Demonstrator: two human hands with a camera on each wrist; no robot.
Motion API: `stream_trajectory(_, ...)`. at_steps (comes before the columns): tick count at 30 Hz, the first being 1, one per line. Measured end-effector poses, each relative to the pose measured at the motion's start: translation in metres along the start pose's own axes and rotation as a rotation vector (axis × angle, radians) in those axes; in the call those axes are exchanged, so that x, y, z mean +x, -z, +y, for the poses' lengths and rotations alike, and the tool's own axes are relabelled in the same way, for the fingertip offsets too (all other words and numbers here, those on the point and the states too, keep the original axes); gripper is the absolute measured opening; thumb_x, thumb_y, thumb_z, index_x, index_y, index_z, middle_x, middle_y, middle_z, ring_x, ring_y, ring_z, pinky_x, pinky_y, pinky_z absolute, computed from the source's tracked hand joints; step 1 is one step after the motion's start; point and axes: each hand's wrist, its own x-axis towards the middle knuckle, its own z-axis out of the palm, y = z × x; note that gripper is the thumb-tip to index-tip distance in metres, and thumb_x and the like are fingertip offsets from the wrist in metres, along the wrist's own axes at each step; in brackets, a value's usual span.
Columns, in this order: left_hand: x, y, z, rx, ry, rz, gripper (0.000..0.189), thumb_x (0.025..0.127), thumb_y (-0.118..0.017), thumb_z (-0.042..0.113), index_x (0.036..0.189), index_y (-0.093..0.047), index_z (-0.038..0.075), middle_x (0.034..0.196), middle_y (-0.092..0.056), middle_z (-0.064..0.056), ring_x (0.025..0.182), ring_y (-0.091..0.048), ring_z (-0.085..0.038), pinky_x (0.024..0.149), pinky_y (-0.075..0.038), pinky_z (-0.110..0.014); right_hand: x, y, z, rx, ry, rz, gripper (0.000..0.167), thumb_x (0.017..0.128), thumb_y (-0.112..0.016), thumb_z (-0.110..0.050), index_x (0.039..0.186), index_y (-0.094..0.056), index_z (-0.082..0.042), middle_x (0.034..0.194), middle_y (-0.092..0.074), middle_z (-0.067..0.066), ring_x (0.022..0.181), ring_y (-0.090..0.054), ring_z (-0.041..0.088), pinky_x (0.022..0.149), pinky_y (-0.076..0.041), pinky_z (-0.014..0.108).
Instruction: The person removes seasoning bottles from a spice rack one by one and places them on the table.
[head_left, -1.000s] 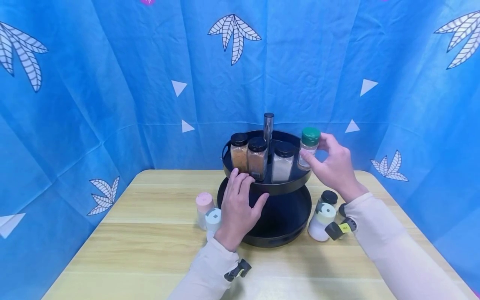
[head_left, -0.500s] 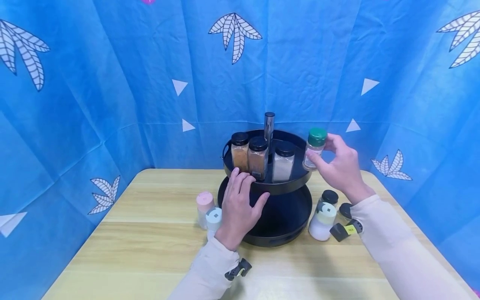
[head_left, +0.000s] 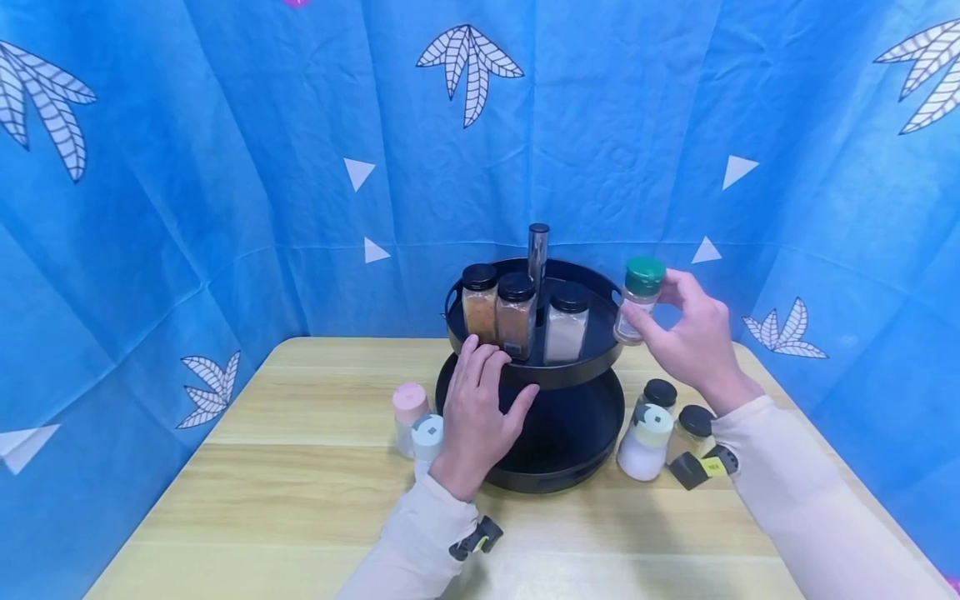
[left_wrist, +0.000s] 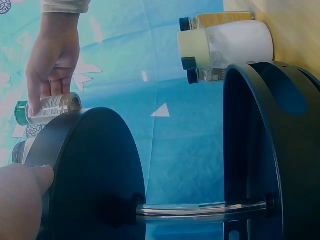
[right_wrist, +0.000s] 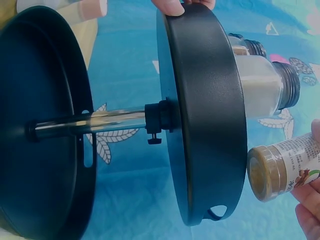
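Note:
My right hand [head_left: 690, 333] grips a spice jar with a green cap [head_left: 643, 277] just off the right edge of a black two-tier rack. Label and brown contents of this jar show in the right wrist view, its base close to the wall of the upper tray [right_wrist: 210, 100]. At the front of that tray, my left hand [head_left: 480, 408] holds the rim, thumb low and fingers up along the wall. Three black-capped square jars stand on the upper tier: one yellowish [head_left: 480, 315], one brown [head_left: 514, 327], one white [head_left: 566, 333].
Bare black floor shows in the lower tray [head_left: 555, 433]. Left of the rack stand a pink-capped shaker [head_left: 408, 404] and a pale-capped one [head_left: 427, 433]. To the right are a white shaker [head_left: 642, 454] and black-capped jars [head_left: 696, 421]. Blue curtains [head_left: 630, 125] surround the wooden table [head_left: 322, 483].
My right hand has carried the green-capped jar rightward, from over the upper tray to beyond its right rim. My left hand has stayed at the front rim.

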Motion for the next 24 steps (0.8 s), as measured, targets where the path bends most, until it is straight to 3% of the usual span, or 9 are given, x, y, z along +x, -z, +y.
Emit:
stream_trajectory(5,0.0,-0.001,0.0,0.001,0.001,-0.004,0.048,0.082,-0.078,0.032,0.114,-0.057,0.003,0.123,-0.057,-0.016,0.133,-0.042,-0.034,0.111,-0.031,-0.046,-0.003,0.002,0.004,0.0,0.013,0.009,0.048,0.078,-0.076,-0.01,0.119,-0.057,0.007,0.101,-0.068,0.021,0.091,-0.065,0.036,0.077,-0.044,0.036)
stream_trajectory(12,0.0,-0.002,0.001,0.006,0.006,-0.011,0.046,0.083,-0.077,0.03,0.115,-0.057,0.004,0.124,-0.056,-0.015,0.134,-0.041,-0.033,0.111,-0.031,-0.045,-0.006,0.006,0.006,-0.008,0.009,0.024,0.048,0.078,-0.077,-0.008,0.119,-0.057,0.007,0.102,-0.067,0.02,0.091,-0.065,0.036,0.078,-0.039,0.016)
stream_trajectory(24,0.001,-0.001,-0.001,0.004,-0.015,0.004,0.049,0.081,-0.079,0.031,0.114,-0.056,0.002,0.122,-0.056,-0.016,0.133,-0.041,-0.034,0.111,-0.031,-0.045,-0.013,0.012,0.006,-0.002,-0.022,0.045,0.046,0.078,-0.076,-0.006,0.118,-0.058,0.007,0.1,-0.067,0.02,0.088,-0.063,0.027,0.072,-0.039,0.019)
